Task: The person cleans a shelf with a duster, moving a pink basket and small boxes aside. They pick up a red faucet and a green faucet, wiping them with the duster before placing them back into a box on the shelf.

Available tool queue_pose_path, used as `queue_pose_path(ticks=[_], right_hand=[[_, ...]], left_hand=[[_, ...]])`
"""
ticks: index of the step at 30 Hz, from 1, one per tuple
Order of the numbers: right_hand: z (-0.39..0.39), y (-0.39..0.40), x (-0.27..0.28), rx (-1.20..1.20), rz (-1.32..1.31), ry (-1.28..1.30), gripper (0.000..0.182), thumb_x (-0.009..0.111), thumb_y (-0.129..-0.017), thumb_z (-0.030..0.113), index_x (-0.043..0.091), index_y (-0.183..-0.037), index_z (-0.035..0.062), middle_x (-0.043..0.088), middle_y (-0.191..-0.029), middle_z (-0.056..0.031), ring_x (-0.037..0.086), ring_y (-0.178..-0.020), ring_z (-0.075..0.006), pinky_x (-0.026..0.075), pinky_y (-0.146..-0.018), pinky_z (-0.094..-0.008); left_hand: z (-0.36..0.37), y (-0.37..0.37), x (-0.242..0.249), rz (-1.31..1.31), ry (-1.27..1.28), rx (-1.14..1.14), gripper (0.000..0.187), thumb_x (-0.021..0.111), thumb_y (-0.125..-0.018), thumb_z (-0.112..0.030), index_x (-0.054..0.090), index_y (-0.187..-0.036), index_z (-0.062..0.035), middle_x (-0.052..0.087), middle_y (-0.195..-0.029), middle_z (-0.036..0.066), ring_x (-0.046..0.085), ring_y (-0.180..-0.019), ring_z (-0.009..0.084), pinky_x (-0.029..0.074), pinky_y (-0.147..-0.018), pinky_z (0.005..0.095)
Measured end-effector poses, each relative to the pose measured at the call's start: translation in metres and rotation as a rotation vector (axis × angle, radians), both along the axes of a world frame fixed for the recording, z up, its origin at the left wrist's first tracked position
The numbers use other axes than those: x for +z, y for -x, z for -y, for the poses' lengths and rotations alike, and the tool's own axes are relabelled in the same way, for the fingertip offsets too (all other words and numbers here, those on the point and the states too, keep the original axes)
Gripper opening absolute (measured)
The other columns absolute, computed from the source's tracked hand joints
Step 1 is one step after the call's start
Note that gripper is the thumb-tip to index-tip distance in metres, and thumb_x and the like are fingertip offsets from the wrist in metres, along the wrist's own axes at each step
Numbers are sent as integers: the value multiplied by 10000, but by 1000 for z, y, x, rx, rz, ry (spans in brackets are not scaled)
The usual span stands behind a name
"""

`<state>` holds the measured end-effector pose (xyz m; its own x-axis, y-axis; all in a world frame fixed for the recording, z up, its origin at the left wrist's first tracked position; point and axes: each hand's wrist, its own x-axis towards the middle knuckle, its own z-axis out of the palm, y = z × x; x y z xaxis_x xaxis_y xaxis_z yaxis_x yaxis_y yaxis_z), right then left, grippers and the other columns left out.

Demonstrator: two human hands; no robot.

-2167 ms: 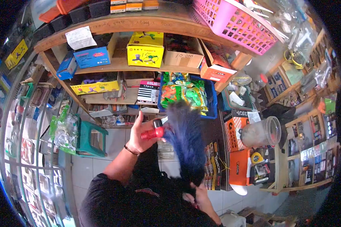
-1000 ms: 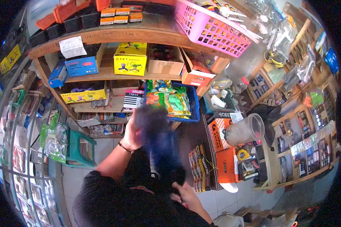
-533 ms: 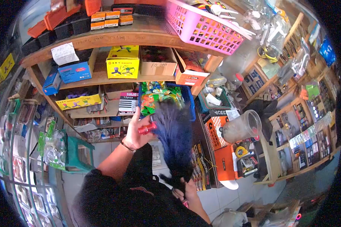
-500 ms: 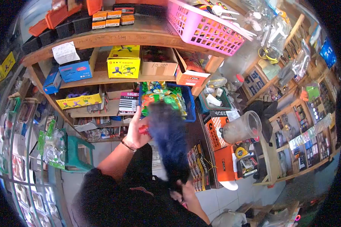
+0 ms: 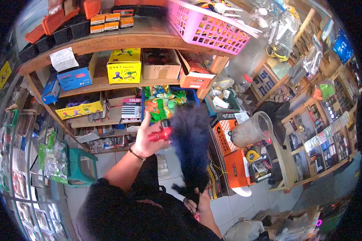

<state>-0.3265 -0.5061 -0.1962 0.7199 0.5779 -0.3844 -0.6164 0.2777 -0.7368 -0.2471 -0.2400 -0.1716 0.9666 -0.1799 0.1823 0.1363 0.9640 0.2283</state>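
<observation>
A small red object with a dark end lies against the palm of my left hand, whose fingers are partly spread in front of the shelves. Low at the centre, the fingers of my right hand are wrapped round the lower end of a dark blue and black feathery bundle. That bundle points upward, smeared by motion, just right of the red object. Behind both stands a blue crate with green and orange packets.
Wooden shelves hold a yellow box and other cartons. A pink basket sits on top. To the right are a clear plastic jar and an orange box. A green stool stands left.
The dark bundle has swung right, away from my left hand, showing more of the red object. My right hand has moved slightly right. The view has shifted a little.
</observation>
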Motion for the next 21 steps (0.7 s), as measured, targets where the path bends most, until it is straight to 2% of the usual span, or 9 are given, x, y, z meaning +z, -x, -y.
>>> queue_pose_path(ticks=[1, 3, 4, 5, 8, 11, 13, 17, 21], right_hand=[[1, -1, -2, -12, 15, -260, 136, 450, -870, 177, 406, -918, 58, 390, -437, -55, 326, -288, -139, 257, -301, -259], [-11, 10, 25, 119, -97, 258, 131, 438, -871, 169, 380, -945, 78, 407, -441, -63, 345, -295, -133, 266, -302, -256], [-10, 12, 18, 157, -44, 305, 145, 436, -871, 167, 369, -976, 94, 412, -453, -59, 348, -300, -132, 264, -299, -254], [-10, 13, 10, 196, 9, 352, 166, 434, -871, 166, 358, -1007, 110, 417, -465, -55, 351, -304, -131, 261, -297, -251], [-3, 1, -1, 27, 99, -184, 140, 470, -862, 180, 423, -931, 68, 422, -462, -45, 345, -297, -124, 256, -291, -240], [-20, 14, 22, -15, -55, 362, 122, 476, -856, 171, 431, -890, 63, 412, -423, -53, 339, -284, -127, 259, -285, -247], [-10, 11, 5, 170, 99, 262, 152, 478, -853, 171, 416, -956, 77, 434, -452, -56, 357, -291, -131, 258, -282, -252], [-9, 2, 11, -34, 44, -52, 225, 498, -843, 177, 397, -1014, 71, 485, -543, -76, 396, -315, -146, 269, -280, -253], [-15, 13, 7, 138, -9, 600, 242, 524, -831, 224, 393, -973, 79, 450, -471, -82, 391, -298, -153, 278, -274, -254]], left_hand=[[3, 1, 4, 1, 5, 5, 658, 306, -839, -539, 339, -1237, -17, 410, -1240, 158, 391, -1136, 304, 287, -961, 398], [12, 1, 19, 43, -177, 283, 664, 309, -842, -533, 333, -1232, 3, 442, -1209, 150, 425, -1100, 308, 301, -962, 399], [7, 4, 12, 172, -761, 173, 623, 308, -858, -495, 331, -1233, 2, 460, -1190, 151, 456, -1063, 320, 321, -954, 396], [8, -6, 9, 391, -65, -131, 577, 304, -873, -460, 348, -1225, -6, 481, -1161, 153, 484, -1033, 305, 366, -914, 393], [4, 4, 9, -173, -37, 118, 610, 299, -838, -545, 336, -1262, -108, 412, -1248, 132, 463, -1056, 284, 383, -852, 429], [7, 1, 7, -157, -118, 280, 689, 317, -803, -598, 360, -1243, -69, 461, -1192, 144, 497, -1021, 267, 361, -891, 462], [-1, -1, 15, 334, -259, -77, 690, 292, -816, -585, 341, -1252, -52, 417, -1237, 155, 445, -1084, 309, 319, -932, 475], [5, 8, 23, -116, -135, 166, 719, 294, -808, -606, 347, -1246, -37, 432, -1227, 127, 489, -1033, 262, 356, -905, 412], [-3, 0, 8, 125, -606, 103, 744, 306, -788, -634, 355, -1234, -41, 490, -1151, 134, 489, -1034, 262, 361, -908, 390]])
